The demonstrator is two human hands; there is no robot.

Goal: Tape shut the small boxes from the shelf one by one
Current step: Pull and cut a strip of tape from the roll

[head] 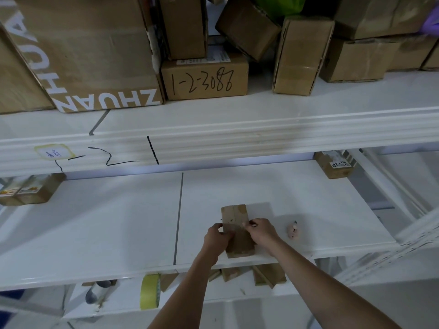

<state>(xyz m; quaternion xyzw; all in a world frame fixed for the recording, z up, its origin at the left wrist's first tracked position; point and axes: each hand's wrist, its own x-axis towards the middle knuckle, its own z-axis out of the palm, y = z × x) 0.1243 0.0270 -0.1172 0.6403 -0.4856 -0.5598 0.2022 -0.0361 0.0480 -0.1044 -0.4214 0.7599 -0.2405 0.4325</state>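
Observation:
A small brown cardboard box (235, 216) lies lengthwise on the white middle shelf (118, 222), near its front edge. My left hand (217, 238) grips the box's left side. My right hand (262, 232) presses on its top from the right, fingertips pinched at the middle seam. A strip of brown tape seems to cover the box's near half; I cannot tell its end. A small pinkish tape dispenser (293, 231) rests on the shelf just right of my right hand.
A yellow tape roll (149, 292) and several small boxes (268, 275) sit on the shelf below. Small boxes stand at the middle shelf's far left (31, 189) and far right (332, 165). Larger cartons (204, 77) crowd the top shelf.

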